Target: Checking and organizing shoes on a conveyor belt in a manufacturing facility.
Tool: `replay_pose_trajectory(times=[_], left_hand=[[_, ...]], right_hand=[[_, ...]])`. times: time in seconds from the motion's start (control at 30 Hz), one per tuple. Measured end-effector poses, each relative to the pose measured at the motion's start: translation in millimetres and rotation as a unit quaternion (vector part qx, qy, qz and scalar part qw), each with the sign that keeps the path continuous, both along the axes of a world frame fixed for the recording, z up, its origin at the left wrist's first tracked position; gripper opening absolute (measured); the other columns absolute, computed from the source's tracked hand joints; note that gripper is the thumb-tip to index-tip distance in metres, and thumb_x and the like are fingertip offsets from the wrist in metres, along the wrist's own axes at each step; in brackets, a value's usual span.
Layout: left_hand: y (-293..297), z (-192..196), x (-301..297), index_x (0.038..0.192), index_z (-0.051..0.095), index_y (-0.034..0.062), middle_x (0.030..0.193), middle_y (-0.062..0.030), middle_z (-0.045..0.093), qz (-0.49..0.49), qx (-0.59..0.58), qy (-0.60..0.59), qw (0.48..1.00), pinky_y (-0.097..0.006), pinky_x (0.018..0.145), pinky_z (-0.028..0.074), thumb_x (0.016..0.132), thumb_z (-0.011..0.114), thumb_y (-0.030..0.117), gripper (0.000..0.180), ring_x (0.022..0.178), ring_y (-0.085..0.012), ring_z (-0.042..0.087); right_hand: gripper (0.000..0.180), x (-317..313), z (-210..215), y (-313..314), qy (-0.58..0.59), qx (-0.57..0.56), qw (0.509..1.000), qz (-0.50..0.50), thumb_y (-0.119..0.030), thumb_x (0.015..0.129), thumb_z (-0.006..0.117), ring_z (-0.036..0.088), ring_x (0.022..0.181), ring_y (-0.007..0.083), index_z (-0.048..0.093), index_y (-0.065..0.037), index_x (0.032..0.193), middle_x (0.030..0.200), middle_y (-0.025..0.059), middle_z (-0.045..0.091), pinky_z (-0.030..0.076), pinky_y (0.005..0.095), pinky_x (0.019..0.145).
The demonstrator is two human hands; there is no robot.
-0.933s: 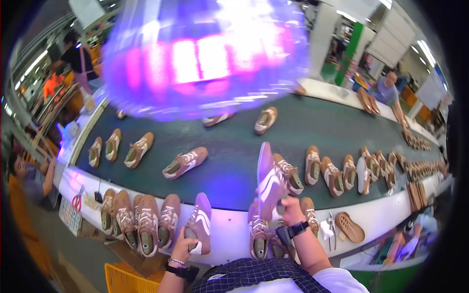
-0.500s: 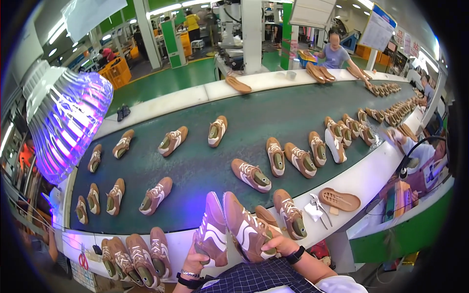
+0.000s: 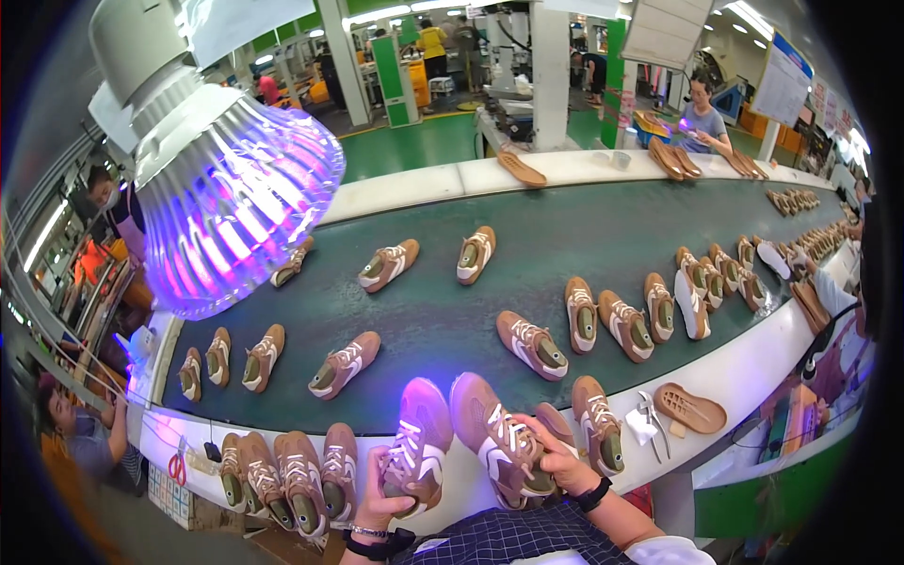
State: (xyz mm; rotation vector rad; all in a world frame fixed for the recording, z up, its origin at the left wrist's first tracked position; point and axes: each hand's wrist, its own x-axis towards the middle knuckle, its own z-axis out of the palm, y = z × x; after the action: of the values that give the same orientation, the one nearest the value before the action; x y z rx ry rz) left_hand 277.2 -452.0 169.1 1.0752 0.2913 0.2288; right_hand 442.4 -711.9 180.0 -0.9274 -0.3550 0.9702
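Two brown sneakers with white laces and white side stripes are held up side by side near the table's front edge. My left hand (image 3: 379, 499) is closed round the heel end of one sneaker (image 3: 428, 433), its toe pointing up. The other sneaker (image 3: 485, 428) is gripped by my right hand (image 3: 563, 461) at its ankle opening, toe also up and leaning left. The two toes are close together with a narrow gap between. Just behind my right hand, another brown shoe part (image 3: 556, 424) is partly hidden. A laced sneaker (image 3: 596, 424) stands right of it on the white ledge.
A glowing purple lamp (image 3: 240, 202) hangs at upper left. Several sneakers stand on the green belt (image 3: 424, 320); a cluster of sneakers (image 3: 301, 480) is at left. Pliers (image 3: 656, 424), a brown sole (image 3: 692, 408) and red scissors (image 3: 177, 466) lie on the ledge. People work around.
The view has swung left, so the lamp shows larger. Both held sneakers have turned, showing more of their laces. My right hand sits higher on its shoe. The person opposite has drawn a hand back.
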Motion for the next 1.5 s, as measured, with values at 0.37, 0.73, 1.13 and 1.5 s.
replay_pose_trajectory(times=[0.37, 0.73, 1.13, 1.5], left_hand=[[-23, -25, 43, 0.148, 0.01, 0.0098, 0.136, -0.0149, 0.039, 0.014, -0.182, -0.075, 0.98, -0.041, 0.106, 0.036, 0.07, 0.078, 0.029, 0.105, 0.126, -0.0287, 0.042], [-24, -44, 33, 0.134, 0.033, -0.0016, 0.12, -0.0185, 0.052, -0.02, -0.22, -0.008, 0.975, -0.041, 0.093, 0.05, 0.078, 0.056, 0.002, 0.061, 0.11, -0.0308, 0.057], [-13, -23, 89, 0.135, 0.039, 0.0005, 0.133, -0.0161, 0.049, 0.087, -0.4, -0.117, 0.905, -0.047, 0.108, 0.034, 0.084, 0.056, 0.014, 0.055, 0.123, -0.0307, 0.047], [-28, -31, 78, 0.125, 0.05, 0.0071, 0.123, -0.0079, 0.057, 0.252, -0.353, 0.003, 0.901, -0.046, 0.101, 0.043, 0.081, 0.061, 0.01, 0.046, 0.116, -0.0258, 0.054]], right_hand=[[0.051, 18, -30, 61, 0.147, 0.066, 0.986, -0.044, -0.028, 0.095, 0.051, 0.054, 0.115, 0.0224, 0.037, 0.0, 0.135, 0.129, 0.0135, 0.051, 0.042, 0.0392, 0.101], [0.055, 24, -38, 39, 0.198, 0.057, 0.976, 0.069, -0.031, 0.094, 0.052, 0.051, 0.119, 0.0214, 0.036, 0.0, 0.137, 0.132, 0.0132, 0.05, 0.04, 0.0377, 0.103], [0.044, 51, -3, 34, 0.254, 0.17, 0.94, -0.154, -0.011, 0.084, 0.058, 0.056, 0.111, 0.026, 0.047, 0.001, 0.125, 0.12, 0.0139, 0.058, 0.041, 0.0408, 0.102], [0.032, 25, 1, 30, 0.269, 0.09, 0.901, -0.33, -0.017, 0.089, 0.059, 0.057, 0.11, 0.0219, 0.053, -0.007, 0.119, 0.118, 0.0066, 0.06, 0.043, 0.0416, 0.1]])
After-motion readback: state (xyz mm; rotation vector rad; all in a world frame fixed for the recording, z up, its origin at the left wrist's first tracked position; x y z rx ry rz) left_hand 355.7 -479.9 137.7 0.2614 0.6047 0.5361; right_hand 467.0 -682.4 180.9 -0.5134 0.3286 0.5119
